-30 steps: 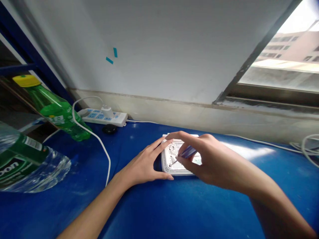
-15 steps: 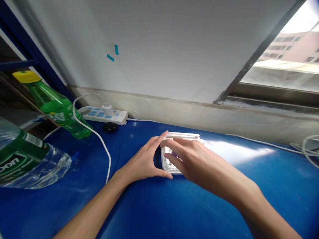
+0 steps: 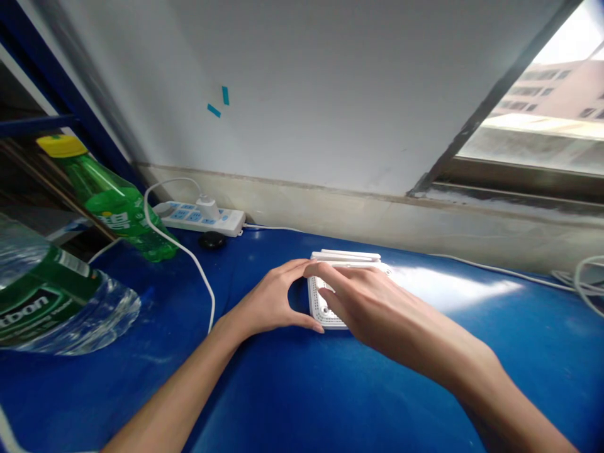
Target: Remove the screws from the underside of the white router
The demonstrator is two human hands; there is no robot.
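Observation:
A white router [image 3: 325, 319] with holes across its upward face lies flat on the blue table, and its folded white antennas [image 3: 346, 255] run along the far side. My left hand [image 3: 276, 299] braces its left end, thumb by the near edge and fingers by the far edge. Over the middle of the router, my right hand [image 3: 363, 296] is curled palm down, its fingertips pinched close to the holed face. Whatever sits in that pinch is hidden behind the fingers. The router's right part is mostly covered by this hand.
On the left stand a green bottle with a yellow cap [image 3: 123, 214] and a large clear bottle [image 3: 70, 302]. A power strip [image 3: 202, 217] with a plugged-in white cable [image 3: 201, 270] lies by the wall, near a small black object [image 3: 212, 240]. More cable [image 3: 500, 274] runs along the right.
The view has shifted slightly. My right fingers have turned a little over the router, and a purple bit seen between them earlier is now hidden. My left hand keeps its place at the router.

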